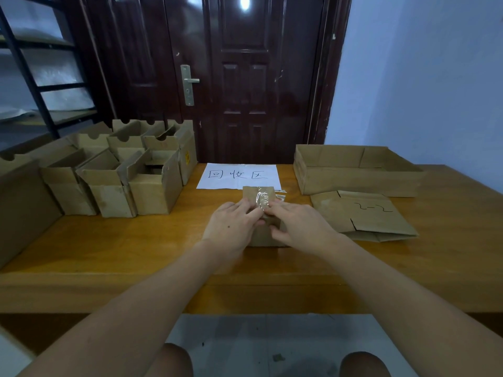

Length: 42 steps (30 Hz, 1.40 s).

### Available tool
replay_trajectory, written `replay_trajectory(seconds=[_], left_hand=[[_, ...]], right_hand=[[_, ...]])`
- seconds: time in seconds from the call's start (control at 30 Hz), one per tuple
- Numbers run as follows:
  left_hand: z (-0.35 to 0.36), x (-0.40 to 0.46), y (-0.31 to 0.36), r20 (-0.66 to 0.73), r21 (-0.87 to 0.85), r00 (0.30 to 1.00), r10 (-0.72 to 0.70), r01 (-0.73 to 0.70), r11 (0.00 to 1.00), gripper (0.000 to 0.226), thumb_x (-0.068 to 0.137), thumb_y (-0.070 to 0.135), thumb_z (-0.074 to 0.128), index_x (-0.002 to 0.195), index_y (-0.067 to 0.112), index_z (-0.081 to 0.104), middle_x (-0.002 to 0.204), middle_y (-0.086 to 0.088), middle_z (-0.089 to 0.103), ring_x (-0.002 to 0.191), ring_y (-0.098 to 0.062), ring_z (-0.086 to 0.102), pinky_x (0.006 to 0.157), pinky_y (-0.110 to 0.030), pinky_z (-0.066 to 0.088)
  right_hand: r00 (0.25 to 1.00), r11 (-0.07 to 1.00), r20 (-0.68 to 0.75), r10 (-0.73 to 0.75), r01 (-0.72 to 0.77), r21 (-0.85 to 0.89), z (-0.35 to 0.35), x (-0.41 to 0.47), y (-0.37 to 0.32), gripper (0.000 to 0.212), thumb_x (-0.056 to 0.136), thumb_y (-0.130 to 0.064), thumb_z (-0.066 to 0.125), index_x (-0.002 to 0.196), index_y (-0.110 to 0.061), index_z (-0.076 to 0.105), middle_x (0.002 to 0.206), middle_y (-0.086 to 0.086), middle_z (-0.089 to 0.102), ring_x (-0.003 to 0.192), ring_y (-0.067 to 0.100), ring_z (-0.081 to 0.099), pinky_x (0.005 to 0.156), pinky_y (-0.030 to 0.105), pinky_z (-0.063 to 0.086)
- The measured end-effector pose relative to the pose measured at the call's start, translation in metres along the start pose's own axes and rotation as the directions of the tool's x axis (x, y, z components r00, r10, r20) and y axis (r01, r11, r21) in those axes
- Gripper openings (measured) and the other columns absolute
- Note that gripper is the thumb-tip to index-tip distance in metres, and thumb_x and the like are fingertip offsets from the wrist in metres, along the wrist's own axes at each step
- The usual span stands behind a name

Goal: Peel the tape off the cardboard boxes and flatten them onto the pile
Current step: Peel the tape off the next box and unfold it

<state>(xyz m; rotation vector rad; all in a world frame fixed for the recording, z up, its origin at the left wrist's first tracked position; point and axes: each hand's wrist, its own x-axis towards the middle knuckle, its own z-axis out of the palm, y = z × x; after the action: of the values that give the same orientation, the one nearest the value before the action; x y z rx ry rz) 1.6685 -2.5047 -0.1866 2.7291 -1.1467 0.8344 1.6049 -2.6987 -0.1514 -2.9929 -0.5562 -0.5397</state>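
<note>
Both hands, L (231, 224) & R (299, 227), pinching crumpled clear tape (261, 200) on small brown cardboard box (265, 236), wooden table (136, 254).

The tabletop (136, 240) is seen to be of varnished wood with a soft sheen. The small box (265, 235) under the hands is made of matt brown cardboard, and crinkled clear tape (261, 200), glossy and wrinkled, is stuck to it. The open boxes (114, 183) are of the same dull, scuffed cardboard. A white paper sheet (239, 175) is covered by shiny film. The door (245, 77) is finished in dark high gloss, its handle (189, 84) in brushed metal.
</note>
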Motion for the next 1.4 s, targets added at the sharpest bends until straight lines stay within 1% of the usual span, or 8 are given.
replay_trajectory(seconds=[0.17, 0.3, 0.47, 0.63, 0.83, 1.0, 1.3, 1.4], left_hand=[[-0.001, 0.001, 0.0, 0.004, -0.019, 1.0, -0.02, 0.02, 1.0, 0.036, 0.108, 0.042, 0.029, 0.123, 0.028, 0.057, 0.13, 0.002, 0.063, 0.112, -0.017, 0.064, 0.096, -0.035, 0.049], [-0.005, 0.001, 0.001, 0.002, -0.068, 0.999, -0.04, 0.04, 0.997, 0.035, 0.106, 0.045, 0.032, 0.124, 0.028, 0.057, 0.131, 0.003, 0.063, 0.111, -0.018, 0.065, 0.097, -0.035, 0.052], [-0.013, -0.005, 0.0, 0.056, -0.163, 0.996, -0.07, 0.078, 0.984, 0.044, 0.103, 0.048, 0.051, 0.141, 0.026, 0.055, 0.152, 0.002, 0.052, 0.142, -0.02, 0.047, 0.116, -0.036, 0.037], [-0.012, -0.005, -0.003, 0.07, -0.141, 0.996, -0.06, 0.069, 0.988, 0.053, 0.1, 0.048, 0.057, 0.149, 0.03, 0.046, 0.159, 0.005, 0.042, 0.15, -0.017, 0.033, 0.122, -0.034, 0.025], [-0.009, -0.005, 0.001, 0.044, -0.067, 0.999, -0.025, 0.028, 0.997, 0.041, 0.1, 0.042, 0.06, 0.136, 0.022, 0.059, 0.146, -0.002, 0.058, 0.14, -0.021, 0.05, 0.114, -0.037, 0.039], [-0.006, -0.003, -0.004, -0.05, 0.021, 0.996, 0.077, -0.076, 0.997, 0.028, 0.097, 0.038, 0.061, 0.117, 0.02, 0.068, 0.12, -0.002, 0.072, 0.115, -0.021, 0.068, 0.095, -0.036, 0.055], [0.0, 0.001, -0.009, -0.111, 0.024, 0.987, 0.114, -0.112, 0.993, 0.029, 0.103, 0.037, 0.045, 0.112, 0.02, 0.067, 0.114, 0.0, 0.072, 0.108, -0.019, 0.068, 0.089, -0.035, 0.054], [-0.001, 0.001, -0.009, -0.107, -0.002, 0.99, 0.097, -0.098, 0.995, 0.027, 0.103, 0.036, 0.047, 0.111, 0.021, 0.067, 0.112, 0.001, 0.073, 0.108, -0.019, 0.069, 0.089, -0.035, 0.055]], right_hand=[[0.998, 1.0, 0.054, 0.01, -0.01, -0.007, -0.005, -0.002, 0.0, 0.059, 0.099, -0.043, 0.06, 0.152, -0.026, 0.041, 0.16, -0.002, 0.039, 0.143, 0.014, 0.043, 0.112, 0.032, 0.04], [0.999, 1.0, 0.039, 0.007, -0.007, 0.003, -0.006, 0.001, -0.002, 0.047, 0.097, -0.041, 0.06, 0.141, -0.026, 0.052, 0.148, -0.002, 0.055, 0.12, 0.017, 0.062, 0.096, 0.032, 0.054], [0.999, 0.999, 0.034, 0.04, -0.039, -0.038, -0.001, 0.006, -0.003, 0.036, 0.093, -0.044, 0.058, 0.123, -0.024, 0.056, 0.125, -0.004, 0.065, 0.094, 0.017, 0.067, 0.079, 0.032, 0.058], [0.998, 0.999, 0.044, 0.048, -0.047, -0.016, -0.002, 0.005, -0.002, 0.037, 0.093, -0.04, 0.059, 0.126, -0.023, 0.058, 0.13, -0.003, 0.065, 0.098, 0.016, 0.067, 0.083, 0.029, 0.057], [0.993, 0.998, 0.11, 0.052, -0.054, 0.015, -0.006, 0.002, 0.001, 0.054, 0.092, -0.041, 0.068, 0.142, -0.026, 0.052, 0.156, -0.003, 0.046, 0.121, 0.017, 0.062, 0.102, 0.034, 0.052], [0.994, 0.999, 0.094, 0.051, -0.051, 0.001, -0.006, 0.005, 0.0, 0.047, 0.094, -0.038, 0.066, 0.138, -0.025, 0.055, 0.151, -0.001, 0.052, 0.111, 0.016, 0.066, 0.098, 0.031, 0.051], [0.997, 1.0, 0.074, 0.004, -0.004, -0.002, -0.002, 0.003, 0.003, 0.052, 0.096, -0.037, 0.066, 0.141, -0.027, 0.043, 0.142, -0.003, 0.058, 0.097, 0.015, 0.068, 0.078, 0.027, 0.058], [0.999, 0.998, 0.026, -0.026, 0.028, -0.059, 0.005, 0.002, 0.001, 0.045, 0.097, -0.036, 0.063, 0.137, -0.026, 0.045, 0.149, -0.001, 0.052, 0.109, 0.015, 0.067, 0.077, 0.023, 0.055]])
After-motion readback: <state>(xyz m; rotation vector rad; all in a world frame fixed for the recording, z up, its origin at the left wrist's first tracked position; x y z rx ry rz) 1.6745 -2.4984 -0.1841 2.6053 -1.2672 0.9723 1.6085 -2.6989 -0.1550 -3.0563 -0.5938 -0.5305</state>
